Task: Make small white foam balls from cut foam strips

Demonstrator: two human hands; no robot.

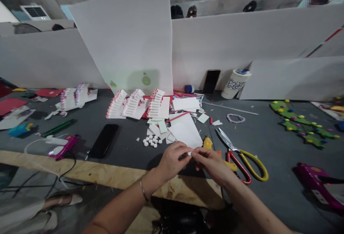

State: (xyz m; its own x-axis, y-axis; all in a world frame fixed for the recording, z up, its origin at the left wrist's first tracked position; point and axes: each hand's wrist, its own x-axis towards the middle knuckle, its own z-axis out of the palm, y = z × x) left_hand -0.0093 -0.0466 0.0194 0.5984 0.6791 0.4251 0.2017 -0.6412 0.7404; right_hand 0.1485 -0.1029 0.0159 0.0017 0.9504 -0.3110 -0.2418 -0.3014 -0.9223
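Note:
My left hand (173, 160) and my right hand (211, 160) meet at the table's near edge, fingertips pinched together. Between them shows a small white piece (189, 153), much like the loose discs nearby, gripped by the right fingers. From the left fingers sticks a short dark piece (183, 156); its kind is not clear. Just beyond my left hand lies a pile of small white discs (152, 141), beside paper scraps (162, 127) and a white sheet (185, 132). Scissors (233, 148) with red and yellow handles lie right of my right hand, near a yellow-handled tool (207, 143) it partly hides.
Fringed white paper pieces with red tips (156, 103) stand before a white board (129, 37). A black phone (104, 141) and a magenta device (63, 148) lie left. At right are a paper cup (233, 85), green decorated cutouts (292, 115) and another magenta device (317, 184).

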